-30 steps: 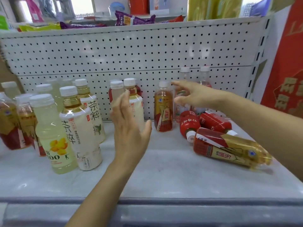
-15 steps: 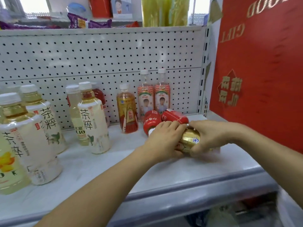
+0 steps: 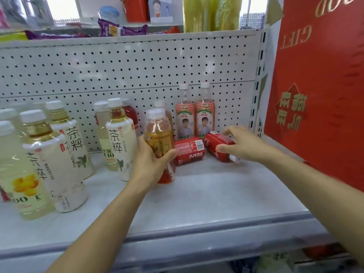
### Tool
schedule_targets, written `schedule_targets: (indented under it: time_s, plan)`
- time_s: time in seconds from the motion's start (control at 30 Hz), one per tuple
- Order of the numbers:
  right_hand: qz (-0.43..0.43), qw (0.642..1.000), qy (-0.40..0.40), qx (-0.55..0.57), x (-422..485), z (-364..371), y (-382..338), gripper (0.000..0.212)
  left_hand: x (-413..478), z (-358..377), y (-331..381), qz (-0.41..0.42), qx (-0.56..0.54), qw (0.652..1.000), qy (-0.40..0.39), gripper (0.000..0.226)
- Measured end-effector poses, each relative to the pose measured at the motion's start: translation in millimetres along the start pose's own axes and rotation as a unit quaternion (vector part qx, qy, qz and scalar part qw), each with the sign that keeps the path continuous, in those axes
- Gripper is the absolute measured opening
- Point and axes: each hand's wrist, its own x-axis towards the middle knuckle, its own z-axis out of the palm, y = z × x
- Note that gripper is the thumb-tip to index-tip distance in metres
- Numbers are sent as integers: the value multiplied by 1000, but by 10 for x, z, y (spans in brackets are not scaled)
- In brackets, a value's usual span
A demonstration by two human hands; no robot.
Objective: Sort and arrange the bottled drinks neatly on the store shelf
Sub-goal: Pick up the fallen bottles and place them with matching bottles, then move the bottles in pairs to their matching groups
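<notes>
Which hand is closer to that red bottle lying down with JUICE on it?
Left. The left hand, gripping the upright amber bottle, has its thumb against the JUICE bottle; the right hand reaches over the other fallen red bottle.

Both bare forearms reach forward. The left hand [image 3: 151, 162] is curled in a grasp, thumb to the right and fingers hidden behind. The right hand [image 3: 242, 145] is open, fingers spread and bent downward.
</notes>
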Motion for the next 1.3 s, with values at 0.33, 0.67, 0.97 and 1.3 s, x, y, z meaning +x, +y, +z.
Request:
schedule_targets:
  time_s: [0.33, 0.67, 0.97, 1.3]
  plan:
    - [6, 995, 32, -98, 281, 498, 120, 88, -64, 536, 358, 330, 358, 873, -32, 69]
    - [62, 995, 38, -73, -102, 50, 266, 71, 439, 792, 296, 128, 587, 785, -153, 77]
    - [45, 997, 66, 23, -198, -358, 192, 63, 432, 678, 303, 75, 363, 890, -264, 92]
    - [22, 994, 53, 90, -110, -313, 150, 57, 70, 419, 772, 143, 427, 865, -222, 69]
